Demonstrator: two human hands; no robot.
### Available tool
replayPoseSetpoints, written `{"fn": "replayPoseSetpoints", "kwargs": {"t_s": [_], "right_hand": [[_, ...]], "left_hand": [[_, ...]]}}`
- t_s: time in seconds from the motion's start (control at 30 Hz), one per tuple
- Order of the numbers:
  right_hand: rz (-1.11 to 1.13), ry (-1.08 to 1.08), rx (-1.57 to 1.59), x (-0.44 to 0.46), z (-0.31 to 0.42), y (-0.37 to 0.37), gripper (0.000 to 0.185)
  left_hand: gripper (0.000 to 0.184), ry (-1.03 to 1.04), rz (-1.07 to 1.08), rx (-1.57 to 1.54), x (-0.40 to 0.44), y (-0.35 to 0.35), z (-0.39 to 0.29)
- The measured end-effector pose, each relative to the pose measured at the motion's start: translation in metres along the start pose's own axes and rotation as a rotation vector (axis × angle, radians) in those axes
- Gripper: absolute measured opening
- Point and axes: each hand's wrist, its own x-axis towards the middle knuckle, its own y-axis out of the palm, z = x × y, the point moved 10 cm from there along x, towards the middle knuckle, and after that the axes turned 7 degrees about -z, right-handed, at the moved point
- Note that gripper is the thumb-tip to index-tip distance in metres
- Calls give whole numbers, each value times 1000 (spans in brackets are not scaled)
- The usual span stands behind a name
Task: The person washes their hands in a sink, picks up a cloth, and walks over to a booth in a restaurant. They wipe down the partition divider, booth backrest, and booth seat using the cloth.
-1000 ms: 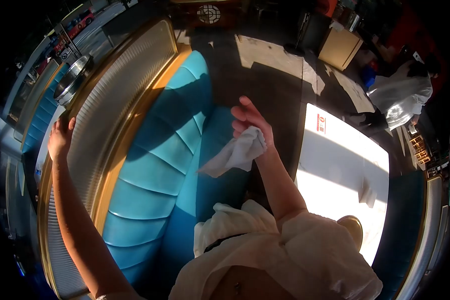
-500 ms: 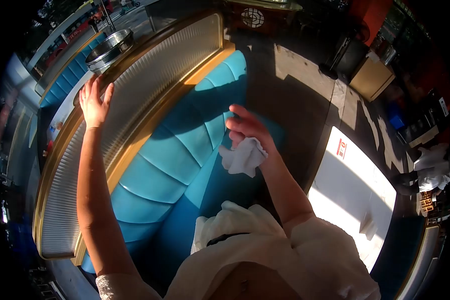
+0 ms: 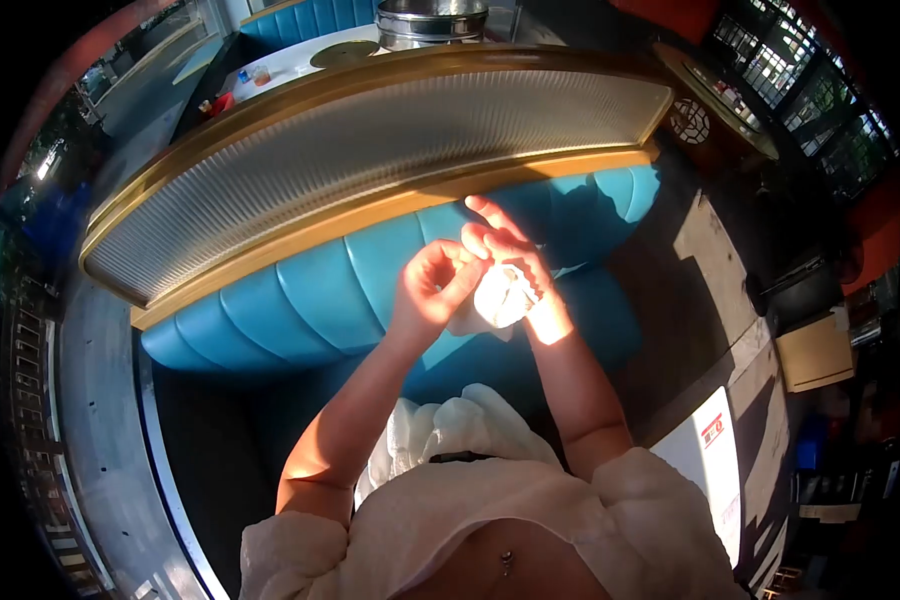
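Note:
A crumpled white cloth (image 3: 505, 297), brightly sunlit, sits in my right hand (image 3: 518, 255), held against the palm with one finger pointing outward. My left hand (image 3: 435, 283) is right beside it, thumb and fingers drawn into a pinch at the right hand's fingertips. Whatever lies between the left fingers, if anything, is too small to tell. Both hands are in front of my body, above a blue padded bench seat (image 3: 315, 285). Behind the seat back rises a ribbed, translucent partition (image 3: 370, 130) with a gold-coloured top rail.
Beyond the partition, a round metal pot (image 3: 432, 22) and a flat round lid (image 3: 345, 54) stand on a white table (image 3: 305, 62). At right are another white table (image 3: 705, 455) with a red printed mark and a cardboard box (image 3: 816, 352) on the floor.
My left hand has left the partition's top rail and come over to my right hand, closing into a pinch. My view has turned left, facing the bench. The cloth stays in my right hand.

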Motion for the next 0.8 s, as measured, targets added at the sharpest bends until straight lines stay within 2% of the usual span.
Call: {"fn": "replayPoseSetpoints", "kwargs": {"t_s": [0.13, 0.2, 0.33, 0.4, 0.6, 0.8], "right_hand": [[92, 23, 16, 5, -9, 6, 52], [124, 36, 29, 5, -9, 8, 51], [156, 53, 81, 2, -9, 10, 49], [147, 51, 81, -1, -6, 8, 49], [103, 25, 74, -15, 7, -2, 49], [-25, -12, 20, -33, 24, -9, 50]], "left_hand": [[9, -11, -71, 88, -7, -11, 2], [9, 22, -106, 198, -10, -13, -3], [11, 123, -103, 211, -14, -3, -19], [12, 258, -114, 392, -15, 2, -29], [14, 361, -113, 456, -17, 20, -30], [16, 279, -97, 427, -16, 40, -25]]}}
